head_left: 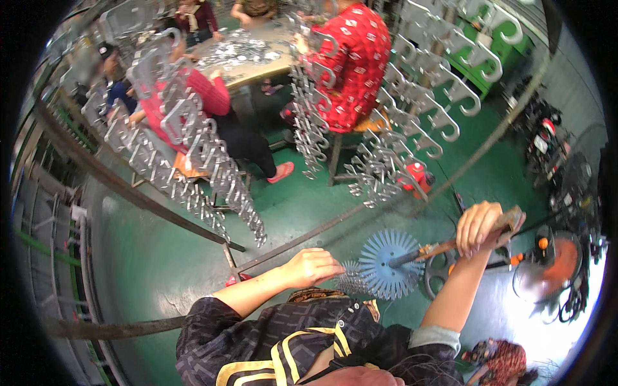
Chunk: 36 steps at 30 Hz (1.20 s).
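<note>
My right hand is closed round the upper part of a worn brown rod. The rod slants down to the hub of a light blue disc with slots cut all round its edge. Left of the disc, my left hand has its fingers curled together in front of my body. Whatever they pinch, if anything, is hidden. Just beyond those fingertips, a cluster of small grey metal pieces hangs beside the disc and partly behind it.
A metal rail crosses in front of me. Beyond it hang rows of shiny metal hooks. Several people sit round a table heaped with metal parts. A fan stands at right, and a green bin at back right.
</note>
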Motion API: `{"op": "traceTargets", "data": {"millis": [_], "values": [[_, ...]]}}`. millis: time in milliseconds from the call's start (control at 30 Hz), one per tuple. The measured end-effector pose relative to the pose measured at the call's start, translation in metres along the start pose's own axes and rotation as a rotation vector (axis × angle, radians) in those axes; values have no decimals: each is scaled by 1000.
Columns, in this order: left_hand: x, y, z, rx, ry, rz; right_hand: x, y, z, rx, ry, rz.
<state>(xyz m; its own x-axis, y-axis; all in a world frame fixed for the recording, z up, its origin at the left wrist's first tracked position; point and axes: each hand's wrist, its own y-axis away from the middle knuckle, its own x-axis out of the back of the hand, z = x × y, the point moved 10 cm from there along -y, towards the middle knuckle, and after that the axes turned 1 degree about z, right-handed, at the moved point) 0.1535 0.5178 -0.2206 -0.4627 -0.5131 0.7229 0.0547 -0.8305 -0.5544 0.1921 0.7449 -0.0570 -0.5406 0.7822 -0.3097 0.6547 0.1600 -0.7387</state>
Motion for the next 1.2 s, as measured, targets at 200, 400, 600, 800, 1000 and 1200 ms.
{"op": "traceTargets", "data": {"millis": [200,400,600,800,1000,1200], "values": [[166,-37,107,-317,-398,253,0,1,6,-61,-27,17],[301,-9,173,-292,-1172,971,-1,11,-1,-32,26,73],[474,12,154,123,-998,1410,-8,2,4,-47,10,40],[501,-14,131,294,-1073,1359,0,5,6,-28,20,38],[505,-17,127,343,-1192,1326,-1,4,6,-30,18,44],[512,-13,116,207,-1129,1331,6,10,1,-12,41,105]]}}
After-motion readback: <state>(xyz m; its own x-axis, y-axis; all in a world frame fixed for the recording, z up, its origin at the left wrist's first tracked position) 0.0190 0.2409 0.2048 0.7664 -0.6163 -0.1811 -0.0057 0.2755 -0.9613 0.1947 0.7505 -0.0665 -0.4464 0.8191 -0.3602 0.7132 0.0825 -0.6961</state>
